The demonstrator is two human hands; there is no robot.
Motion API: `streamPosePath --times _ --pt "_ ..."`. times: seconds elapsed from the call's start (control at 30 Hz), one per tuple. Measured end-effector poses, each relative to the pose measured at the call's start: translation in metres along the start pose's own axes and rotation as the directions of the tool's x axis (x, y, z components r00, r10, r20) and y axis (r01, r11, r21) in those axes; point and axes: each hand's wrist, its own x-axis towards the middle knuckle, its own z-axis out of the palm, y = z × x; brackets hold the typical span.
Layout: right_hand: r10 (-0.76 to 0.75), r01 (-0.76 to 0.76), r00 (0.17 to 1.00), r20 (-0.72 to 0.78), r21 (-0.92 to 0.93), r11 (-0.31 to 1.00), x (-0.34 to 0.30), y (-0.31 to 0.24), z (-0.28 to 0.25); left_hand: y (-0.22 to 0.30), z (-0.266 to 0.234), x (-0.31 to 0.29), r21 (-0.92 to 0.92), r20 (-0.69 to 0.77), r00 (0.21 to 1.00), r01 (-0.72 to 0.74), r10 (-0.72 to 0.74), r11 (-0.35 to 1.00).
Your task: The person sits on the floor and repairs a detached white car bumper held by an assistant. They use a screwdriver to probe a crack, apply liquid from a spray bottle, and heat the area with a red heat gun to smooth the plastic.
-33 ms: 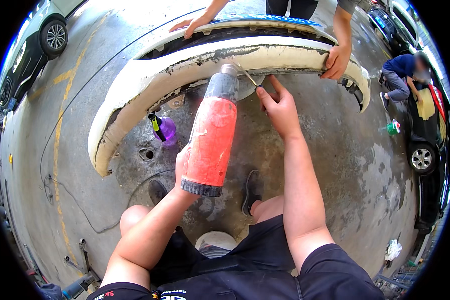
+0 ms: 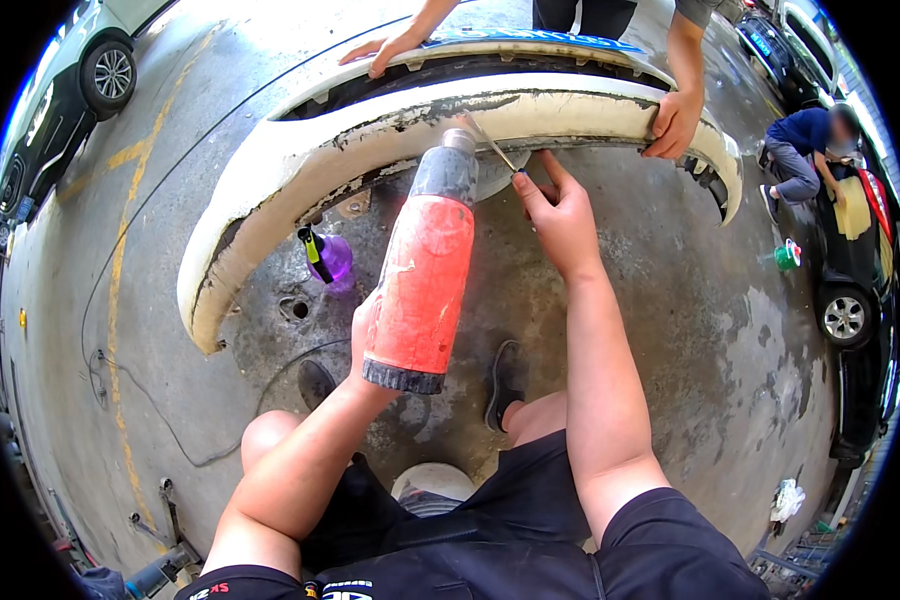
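Observation:
A white car bumper (image 2: 260,165) with chipped paint and dark bare patches curves in front of me. My left hand (image 2: 364,335), mostly hidden behind the tool, is closed around a red and black heat gun (image 2: 420,285). The gun's metal nozzle points at the middle of the bumper, close to its surface. In my right hand (image 2: 562,215) is a slim screwdriver-like tool (image 2: 497,150), its metal shaft reaching to the bumper beside the nozzle; its handle is mostly hidden. My right index finger extends toward the bumper's lower edge. Another person's hands (image 2: 675,125) steady the bumper from the far side.
A purple spray bottle (image 2: 334,262) stands on the concrete floor under the bumper's left part. A black cable (image 2: 185,450) trails across the floor at left. Parked cars line both sides. At right a person (image 2: 800,150) crouches by a black car, near a green container (image 2: 787,256).

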Motion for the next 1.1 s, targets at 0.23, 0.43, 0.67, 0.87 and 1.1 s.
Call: streamPosePath --times 0.23,0.43,0.67,0.87,1.1 --pt "0.037 -0.039 0.999 0.033 0.064 0.997 0.002 -0.005 -0.004 0.003 0.003 0.0 0.086 0.052 0.997 -0.063 0.058 0.994" --pt "-0.002 0.001 1.0 0.027 0.05 0.999 0.005 -0.004 -0.003 0.008 0.005 -0.002 0.146 0.023 0.998 -0.057 0.054 0.988" --pt "0.006 -0.01 0.999 0.053 0.063 0.998 0.003 -0.008 -0.003 0.01 0.014 -0.002 0.04 -0.016 1.0 0.008 -0.007 0.999" --pt "-0.032 0.032 0.999 0.009 -0.033 0.999 0.005 0.0 -0.006 0.009 0.016 -0.002 0.043 -0.022 1.0 -0.004 0.005 0.999" --pt "-0.028 0.026 0.995 0.097 0.014 1.0 0.003 -0.009 -0.012 0.012 0.017 -0.002 0.0 -0.025 0.999 0.042 -0.042 0.999"
